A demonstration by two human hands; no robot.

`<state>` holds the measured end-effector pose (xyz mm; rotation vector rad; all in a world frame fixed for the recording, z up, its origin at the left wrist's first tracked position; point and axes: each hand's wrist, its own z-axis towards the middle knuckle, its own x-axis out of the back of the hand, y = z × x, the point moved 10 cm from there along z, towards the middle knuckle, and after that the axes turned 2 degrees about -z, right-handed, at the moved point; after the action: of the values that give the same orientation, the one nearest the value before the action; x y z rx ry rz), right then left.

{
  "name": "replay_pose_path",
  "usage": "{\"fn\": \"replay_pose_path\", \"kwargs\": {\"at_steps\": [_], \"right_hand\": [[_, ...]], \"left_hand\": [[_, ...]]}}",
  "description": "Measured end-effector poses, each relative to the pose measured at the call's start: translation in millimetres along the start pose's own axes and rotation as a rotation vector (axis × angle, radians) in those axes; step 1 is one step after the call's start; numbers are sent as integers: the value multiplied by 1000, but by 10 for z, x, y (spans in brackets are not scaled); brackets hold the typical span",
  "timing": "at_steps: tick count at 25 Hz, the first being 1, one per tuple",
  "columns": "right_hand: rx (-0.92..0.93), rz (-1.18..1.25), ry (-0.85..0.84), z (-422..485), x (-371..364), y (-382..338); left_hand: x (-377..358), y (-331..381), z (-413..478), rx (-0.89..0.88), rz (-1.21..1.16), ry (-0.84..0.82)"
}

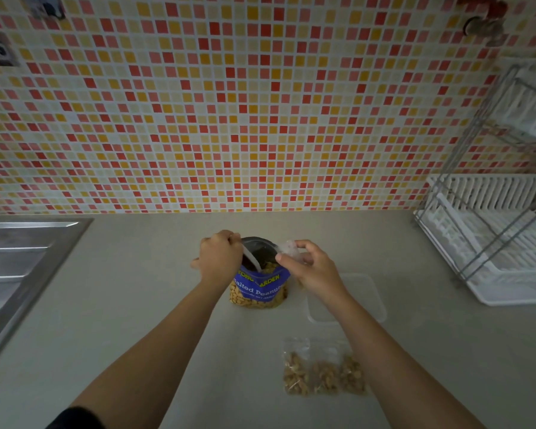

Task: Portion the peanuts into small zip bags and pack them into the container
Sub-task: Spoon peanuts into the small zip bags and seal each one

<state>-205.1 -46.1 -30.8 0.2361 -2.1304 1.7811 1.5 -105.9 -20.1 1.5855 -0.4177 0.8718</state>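
Your left hand point(220, 255) grips a white plastic spoon point(252, 261) dipped into the blue standing peanut bag point(259, 287) at the counter's middle. Your right hand point(307, 267) pinches a small clear zip bag point(289, 248) beside its mouth. Keep this bag's opening wide and close, then lift the spoon level. Golden peanuts show inside.

One blue peanut bag point(259, 284) stands on the counter, with one white scoop point(252, 258) in it. Three filled zip bags point(324, 371) lie together, and one empty zip bag point(291, 249) is held. There is one clear container point(365, 300) and one dish rack point(492, 239).
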Motion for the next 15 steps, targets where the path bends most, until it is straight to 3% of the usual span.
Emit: {"fn": "replay_pose_path", "kwargs": {"at_steps": [8,15], "right_hand": [[61,1,67,-15,91,-72],[145,-324,95,-22,103,-195]], "left_hand": [[62,-167,106,135,-456,-41],[302,-335,214,197,-515,27]]}}
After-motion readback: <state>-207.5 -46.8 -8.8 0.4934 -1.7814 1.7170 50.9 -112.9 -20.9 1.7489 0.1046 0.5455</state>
